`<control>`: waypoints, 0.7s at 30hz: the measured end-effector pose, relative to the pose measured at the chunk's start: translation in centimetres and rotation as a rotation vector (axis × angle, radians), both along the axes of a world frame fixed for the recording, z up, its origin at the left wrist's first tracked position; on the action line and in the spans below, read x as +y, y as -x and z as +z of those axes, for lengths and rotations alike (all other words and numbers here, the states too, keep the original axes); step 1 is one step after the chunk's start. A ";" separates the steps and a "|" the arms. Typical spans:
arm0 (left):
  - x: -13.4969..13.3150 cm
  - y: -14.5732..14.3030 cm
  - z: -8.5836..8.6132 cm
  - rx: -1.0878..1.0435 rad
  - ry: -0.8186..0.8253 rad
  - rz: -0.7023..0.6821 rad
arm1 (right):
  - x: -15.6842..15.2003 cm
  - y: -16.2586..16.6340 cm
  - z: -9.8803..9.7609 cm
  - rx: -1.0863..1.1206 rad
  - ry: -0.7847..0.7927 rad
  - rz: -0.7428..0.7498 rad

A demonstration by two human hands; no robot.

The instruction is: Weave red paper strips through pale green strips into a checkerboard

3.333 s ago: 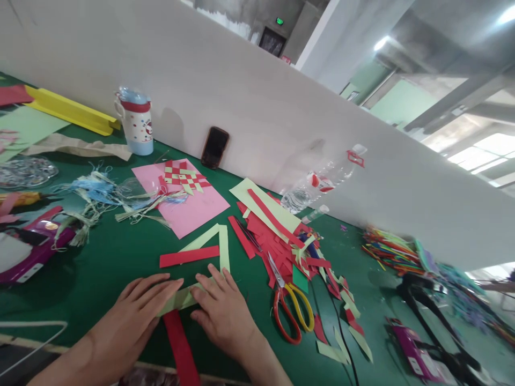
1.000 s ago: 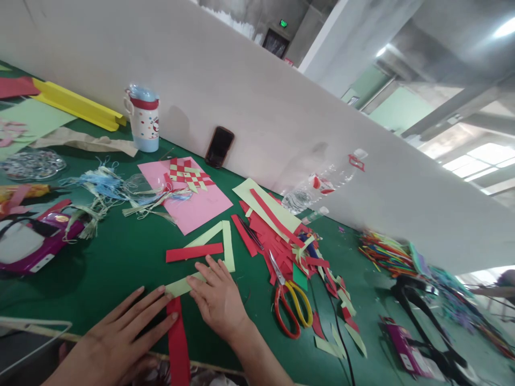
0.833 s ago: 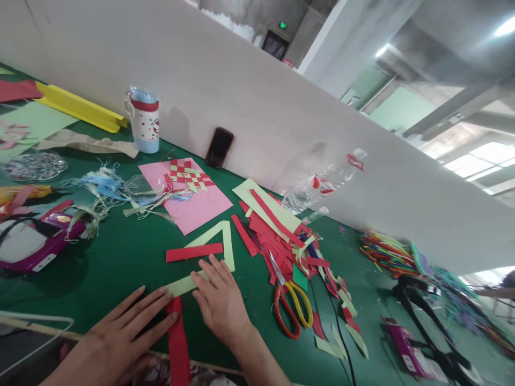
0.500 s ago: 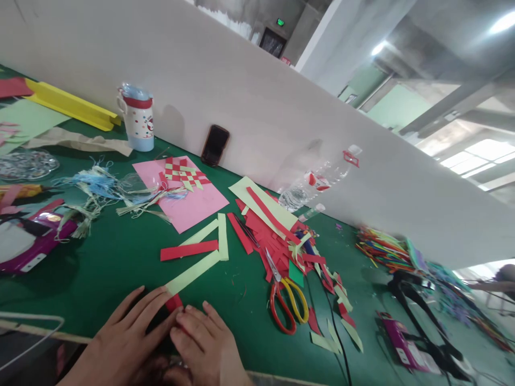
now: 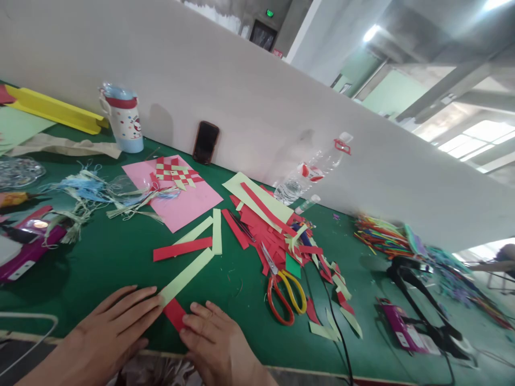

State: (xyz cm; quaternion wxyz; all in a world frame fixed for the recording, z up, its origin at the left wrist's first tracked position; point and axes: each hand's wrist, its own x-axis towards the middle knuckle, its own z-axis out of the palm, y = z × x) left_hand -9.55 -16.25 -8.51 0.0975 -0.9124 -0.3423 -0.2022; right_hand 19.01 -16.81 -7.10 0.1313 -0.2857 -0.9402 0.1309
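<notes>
My left hand (image 5: 108, 332) lies flat on the green table (image 5: 112, 268), fingers stretched, its fingertips on the near end of a pale green paper strip (image 5: 187, 276). My right hand (image 5: 215, 343) rests beside it with fingers extended, fingertips pressing a red paper strip (image 5: 175, 313) that crosses under the green one. Beyond them lie another red strip (image 5: 183, 249) and two more pale green strips (image 5: 216, 238) in a loose triangle.
Red-and-yellow scissors (image 5: 281, 292) lie right of my hands by a heap of red and green paper scraps (image 5: 277, 236). Pink paper (image 5: 177, 195) with a woven red-green patch, tangled threads (image 5: 92, 195), a mug (image 5: 123, 120), a phone (image 5: 205, 142) and a plastic bottle (image 5: 309, 177) sit farther back.
My right hand has come off the green strip and drawn back toward the table edge onto the red strip. The red strip now lies slanted. The left hand stays flat.
</notes>
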 end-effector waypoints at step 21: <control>-0.9 -1.0 -1.7 -0.025 0.032 -0.003 | 1.9 2.5 2.2 -0.027 0.083 -0.122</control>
